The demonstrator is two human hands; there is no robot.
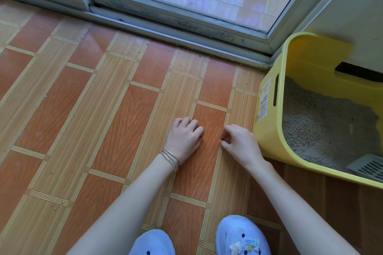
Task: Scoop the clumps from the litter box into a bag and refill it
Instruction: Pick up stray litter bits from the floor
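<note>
A yellow litter box [269, 130] stands on the floor at the right, its top open. Grey litter [323, 128] fills its bottom. A grey slotted scoop [369, 166] lies in the litter at the near right corner, partly cut off by the frame edge. My left hand [183, 138], with thin bangles on the wrist, hovers over the floor with fingers curled and nothing in it. My right hand [240, 144] is just left of the box, fingers bent, holding nothing. No bag is in view.
The floor [103, 109] has orange and tan patterned tiles with a few stray crumbs. A sliding glass door and its metal track [176, 27] run along the far side. My two light blue clogs [242, 236] are at the bottom. A pale wall is behind the box.
</note>
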